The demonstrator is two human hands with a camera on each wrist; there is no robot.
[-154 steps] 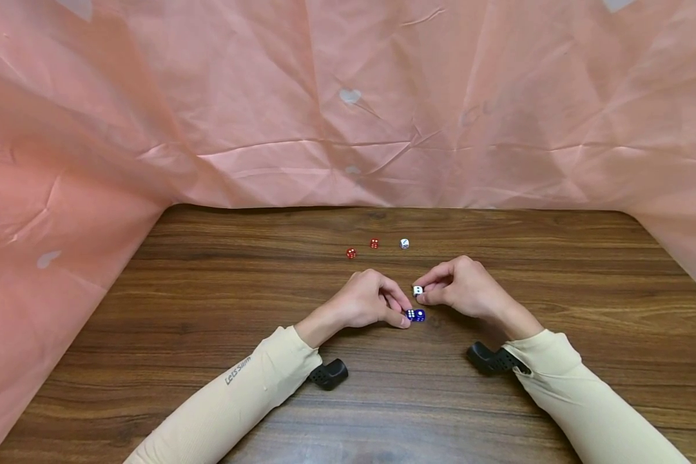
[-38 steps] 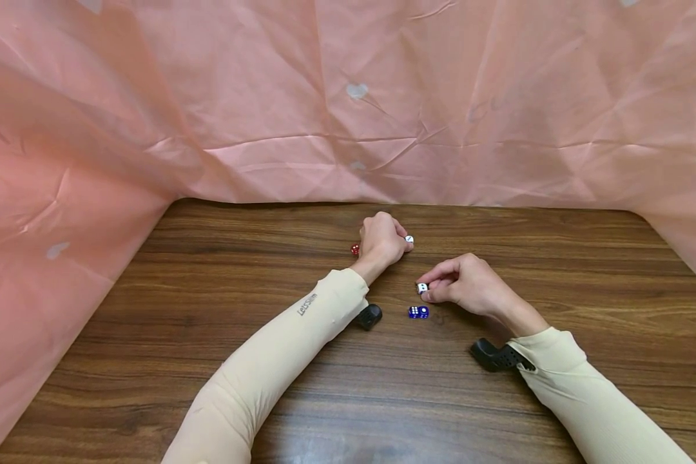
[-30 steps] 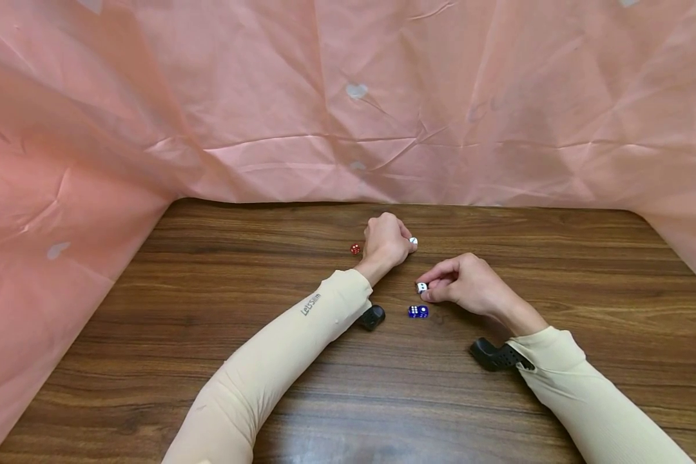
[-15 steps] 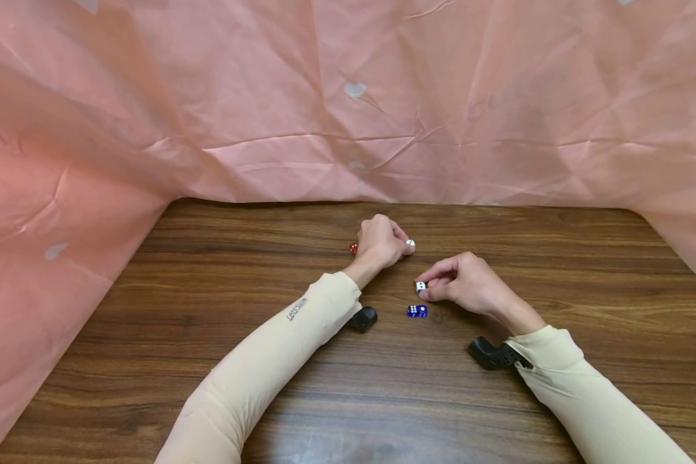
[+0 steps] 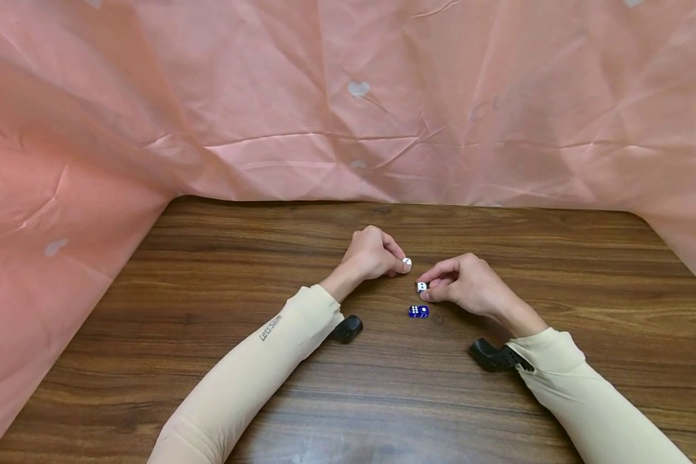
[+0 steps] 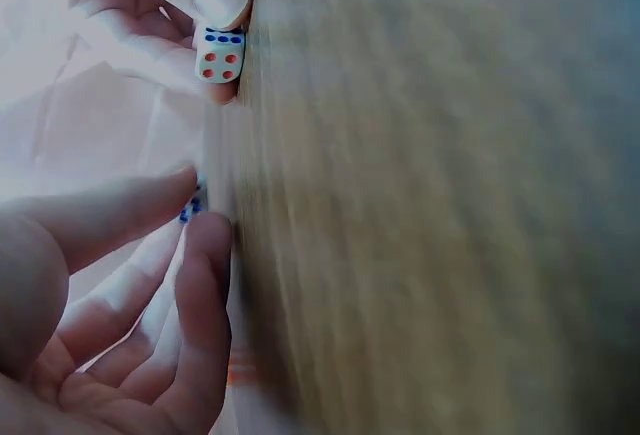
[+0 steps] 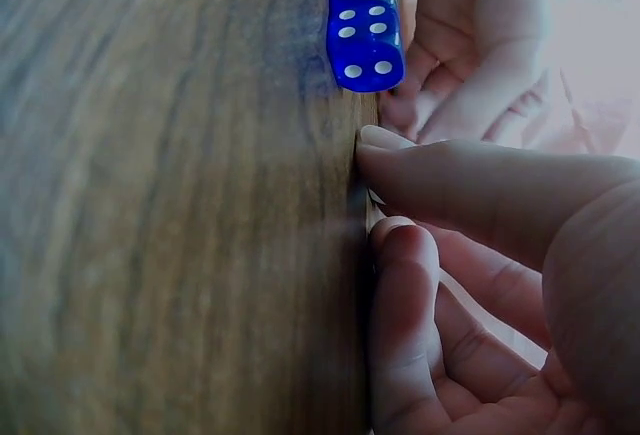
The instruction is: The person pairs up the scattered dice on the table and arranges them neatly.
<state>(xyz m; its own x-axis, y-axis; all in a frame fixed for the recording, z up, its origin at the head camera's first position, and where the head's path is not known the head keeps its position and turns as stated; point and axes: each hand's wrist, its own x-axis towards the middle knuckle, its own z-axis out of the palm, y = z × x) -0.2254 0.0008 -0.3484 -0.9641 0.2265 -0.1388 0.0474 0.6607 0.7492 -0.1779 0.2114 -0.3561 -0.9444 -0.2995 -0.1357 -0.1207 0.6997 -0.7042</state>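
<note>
Two hands work close together near the middle of a wood-grain counter point(image 5: 151, 303), as the head view shows. The left hand point(image 5: 371, 253) pinches one white die point(image 5: 407, 262) at its fingertips, thumb and fingers parted only by the die's width. Just nearer the person, the right hand point(image 5: 466, 283) holds a second white die point(image 5: 421, 287) the same way. Two blue dice point(image 5: 418, 312) sit side by side on the wood, nearer the front edge than the held pair. A band of wood separates the hands from the far edge, where a pink curtain point(image 5: 499, 96) hangs; wider stretches run out to the left and right edges, and the front edge lies out of frame.

From the left wrist, the left thumb and a finger nearly meet, with the blue-pipped die mostly hidden between them; a narrow gap separates this hand from the right one, whose die shows four red pips. Whether the left die touches the counter cannot be told.

From the right wrist, the right fingers are nearly together, a sliver of white between them. Beside the thumb sit the blue dice, with broad wood to their left.
</note>
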